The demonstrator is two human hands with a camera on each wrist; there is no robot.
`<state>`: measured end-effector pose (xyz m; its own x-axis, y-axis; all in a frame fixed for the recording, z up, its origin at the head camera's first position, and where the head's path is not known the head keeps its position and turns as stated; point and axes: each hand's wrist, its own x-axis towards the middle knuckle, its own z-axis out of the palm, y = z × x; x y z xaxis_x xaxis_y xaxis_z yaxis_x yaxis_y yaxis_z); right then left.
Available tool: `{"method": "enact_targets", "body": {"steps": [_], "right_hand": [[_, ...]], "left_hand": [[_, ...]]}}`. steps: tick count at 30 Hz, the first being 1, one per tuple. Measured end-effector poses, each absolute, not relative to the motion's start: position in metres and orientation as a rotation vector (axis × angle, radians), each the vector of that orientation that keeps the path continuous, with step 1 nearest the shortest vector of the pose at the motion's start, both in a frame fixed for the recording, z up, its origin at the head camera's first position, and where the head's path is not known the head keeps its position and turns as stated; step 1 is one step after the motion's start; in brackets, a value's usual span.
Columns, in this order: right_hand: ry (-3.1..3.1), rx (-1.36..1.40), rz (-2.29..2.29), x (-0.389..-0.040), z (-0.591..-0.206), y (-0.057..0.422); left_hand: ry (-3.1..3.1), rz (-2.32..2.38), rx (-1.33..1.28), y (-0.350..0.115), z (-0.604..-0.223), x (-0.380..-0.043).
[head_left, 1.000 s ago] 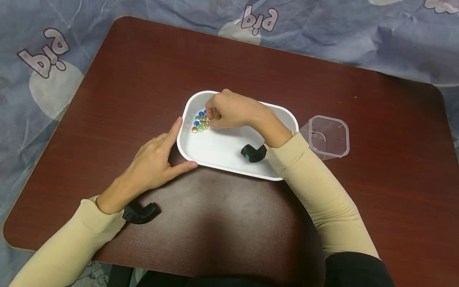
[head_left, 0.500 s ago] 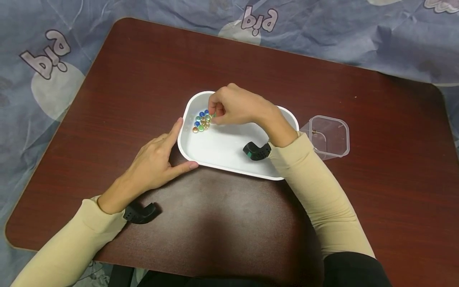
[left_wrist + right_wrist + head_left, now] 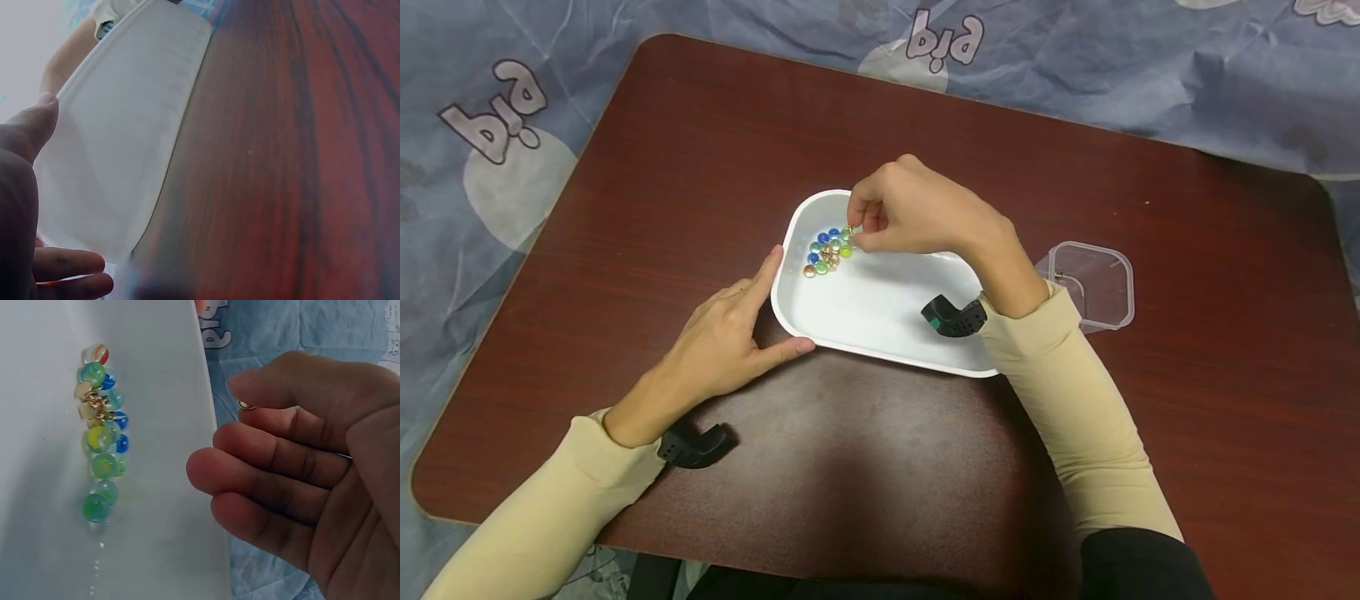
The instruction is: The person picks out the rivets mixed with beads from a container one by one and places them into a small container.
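In the head view, my right hand (image 3: pixel 925 204) is above the far-left part of a white tray (image 3: pixel 880 325). Its thumb and forefinger pinch a small gold piece, seemingly a thumbtack (image 3: pixel 246 405), mostly hidden by the fingertips. Below lie several glass marbles (image 3: pixel 99 439) in green, blue, yellow and orange, with a cluster of gold thumbtacks (image 3: pixel 85 390) among them. My left hand (image 3: pixel 718 337) rests at the tray's left end with fingers straight: forefinger against the left rim, thumb at the near edge. The left wrist view shows the tray's outer wall (image 3: pixel 125 125) beside that thumb.
A clear plastic box (image 3: pixel 1105 287) stands just right of the tray, partly behind my right forearm, with a tiny gold piece (image 3: pixel 1058 276) showing in it. The brown table (image 3: pixel 737 133) ends at a blue patterned cloth (image 3: pixel 1075 58).
My right hand has risen and drawn back to the right and away from the marbles, holding the small gold piece. More marbles show below it. The left hand stays in place.
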<state>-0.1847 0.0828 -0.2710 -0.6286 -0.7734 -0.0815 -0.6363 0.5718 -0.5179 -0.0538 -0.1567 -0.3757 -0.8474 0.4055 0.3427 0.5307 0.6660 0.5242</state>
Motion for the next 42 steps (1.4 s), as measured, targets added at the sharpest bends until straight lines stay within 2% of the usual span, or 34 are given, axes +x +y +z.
{"method": "enact_targets", "body": {"steps": [20,42], "right_hand": [[2.553,-1.246,-0.770,-0.154,-0.254,0.118],[2.667,-1.205,-0.781,-0.140,-0.243,0.156]], "left_hand": [[-2.713,-0.949,-0.756,-0.157,-0.374,-0.052],[-2.710,-0.891,-0.749,-0.156,-0.374,-0.052]]}}
